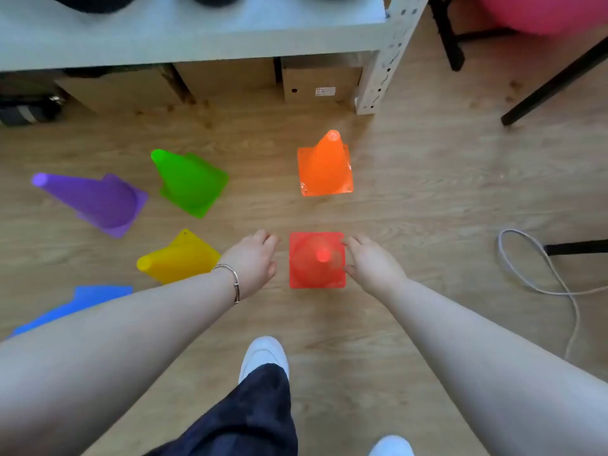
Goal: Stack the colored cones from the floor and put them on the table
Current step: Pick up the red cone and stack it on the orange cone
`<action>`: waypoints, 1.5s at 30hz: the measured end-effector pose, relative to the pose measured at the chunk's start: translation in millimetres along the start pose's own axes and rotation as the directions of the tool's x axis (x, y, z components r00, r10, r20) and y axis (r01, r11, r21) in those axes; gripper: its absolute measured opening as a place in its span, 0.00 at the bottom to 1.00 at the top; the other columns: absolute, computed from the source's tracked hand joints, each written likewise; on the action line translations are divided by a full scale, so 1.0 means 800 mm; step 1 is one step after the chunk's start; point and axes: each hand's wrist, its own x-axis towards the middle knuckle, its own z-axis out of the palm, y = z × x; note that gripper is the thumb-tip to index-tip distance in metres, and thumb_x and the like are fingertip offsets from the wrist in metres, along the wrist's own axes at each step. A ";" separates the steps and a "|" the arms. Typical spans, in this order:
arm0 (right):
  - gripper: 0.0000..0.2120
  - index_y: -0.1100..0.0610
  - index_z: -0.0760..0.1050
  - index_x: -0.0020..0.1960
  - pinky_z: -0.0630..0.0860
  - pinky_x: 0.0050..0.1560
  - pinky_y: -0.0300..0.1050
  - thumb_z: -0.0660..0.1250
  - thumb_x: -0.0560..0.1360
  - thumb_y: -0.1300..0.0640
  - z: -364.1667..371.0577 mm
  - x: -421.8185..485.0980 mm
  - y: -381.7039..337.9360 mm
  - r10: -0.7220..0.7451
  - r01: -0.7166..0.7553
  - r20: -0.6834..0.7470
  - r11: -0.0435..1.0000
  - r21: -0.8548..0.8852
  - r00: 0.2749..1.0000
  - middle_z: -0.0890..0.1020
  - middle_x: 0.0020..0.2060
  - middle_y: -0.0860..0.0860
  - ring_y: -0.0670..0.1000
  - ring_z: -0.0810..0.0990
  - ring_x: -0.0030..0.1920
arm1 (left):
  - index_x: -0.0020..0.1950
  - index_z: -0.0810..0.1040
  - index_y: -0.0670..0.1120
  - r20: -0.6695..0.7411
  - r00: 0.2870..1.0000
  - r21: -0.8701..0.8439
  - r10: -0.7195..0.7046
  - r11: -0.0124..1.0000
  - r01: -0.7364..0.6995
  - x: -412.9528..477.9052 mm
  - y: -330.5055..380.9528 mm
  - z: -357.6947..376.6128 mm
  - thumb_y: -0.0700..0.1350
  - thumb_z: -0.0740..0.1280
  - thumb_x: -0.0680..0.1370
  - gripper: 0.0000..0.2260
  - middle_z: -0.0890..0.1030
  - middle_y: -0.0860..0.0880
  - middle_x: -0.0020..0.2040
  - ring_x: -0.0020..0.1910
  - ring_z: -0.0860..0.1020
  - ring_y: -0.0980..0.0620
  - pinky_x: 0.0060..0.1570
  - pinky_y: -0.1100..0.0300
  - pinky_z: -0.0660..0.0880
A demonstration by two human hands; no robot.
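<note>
Several colored cones stand on the wooden floor. A red cone (316, 260) is straight below me, seen from the top. My left hand (255, 263) hovers just left of its base with fingers apart. My right hand (371, 264) is at its right edge, fingers spread, touching or nearly touching the base. An orange cone (325, 166) stands beyond it. Green (190, 182), purple (95, 200) and yellow (177, 258) cones are to the left. My left forearm partly hides a blue cone (79, 302).
A white table (197, 37) with a metal leg (383, 70) stands at the far side, cardboard boxes (319, 82) under it. A grey cable (539, 278) loops on the floor at right. Black furniture legs (552, 83) stand at the far right. My white shoes (263, 357) are below.
</note>
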 end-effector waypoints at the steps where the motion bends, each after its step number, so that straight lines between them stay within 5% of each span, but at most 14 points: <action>1: 0.28 0.55 0.66 0.71 0.75 0.58 0.55 0.69 0.73 0.56 0.009 0.004 0.002 -0.004 0.004 0.003 1.000 -0.005 1.000 0.73 0.63 0.57 0.61 0.75 0.62 | 0.71 0.64 0.46 0.015 1.000 0.009 0.009 1.000 -0.009 0.006 -0.001 0.008 0.48 0.61 0.78 0.23 0.70 0.43 0.64 0.61 0.73 0.41 0.55 0.51 0.72; 5: 0.30 0.54 0.67 0.70 0.74 0.58 0.52 0.72 0.71 0.52 0.038 0.013 0.013 -0.001 0.002 -0.004 0.999 0.041 1.000 0.74 0.62 0.56 0.60 0.76 0.61 | 0.71 0.63 0.47 0.009 0.998 -0.025 0.056 0.998 -0.056 0.034 -0.006 0.042 0.51 0.63 0.77 0.24 0.71 0.44 0.63 0.57 0.76 0.40 0.48 0.50 0.74; 11: 0.32 0.53 0.68 0.69 0.74 0.59 0.49 0.74 0.69 0.48 0.061 0.021 0.027 0.016 -0.009 -0.038 0.986 0.168 0.999 0.78 0.60 0.55 0.56 0.78 0.60 | 0.72 0.62 0.49 -0.011 0.993 -0.084 0.118 0.989 -0.118 0.064 0.003 0.072 0.54 0.66 0.76 0.27 0.72 0.45 0.65 0.58 0.77 0.40 0.52 0.48 0.76; 22: 0.33 0.56 0.70 0.69 0.73 0.62 0.44 0.77 0.67 0.55 0.059 0.026 0.029 -0.013 0.046 -0.086 0.918 0.393 0.996 0.81 0.60 0.55 0.53 0.79 0.61 | 0.69 0.70 0.46 -0.048 0.997 -0.439 0.059 0.895 -0.074 0.066 0.006 0.084 0.45 0.75 0.70 0.29 0.79 0.46 0.62 0.60 0.79 0.48 0.59 0.58 0.74; 29: 0.31 0.53 0.72 0.68 0.75 0.61 0.41 0.77 0.67 0.56 0.023 0.034 0.005 -0.059 0.135 -0.166 0.857 0.497 0.984 0.81 0.61 0.51 0.46 0.79 0.59 | 0.67 0.74 0.46 -0.171 0.985 -0.577 0.011 0.809 -0.109 0.054 -0.018 0.045 0.44 0.77 0.68 0.28 0.82 0.47 0.56 0.53 0.81 0.52 0.56 0.58 0.77; 45: 0.28 0.49 0.75 0.65 0.77 0.60 0.43 0.77 0.67 0.55 -0.187 0.065 -0.024 -0.124 0.361 -0.471 0.814 0.456 0.873 0.81 0.53 0.42 0.40 0.80 0.56 | 0.63 0.77 0.51 -0.551 0.834 -0.543 -0.036 0.774 -0.325 0.080 0.004 -0.156 0.46 0.77 0.67 0.25 0.82 0.52 0.54 0.50 0.81 0.56 0.55 0.64 0.75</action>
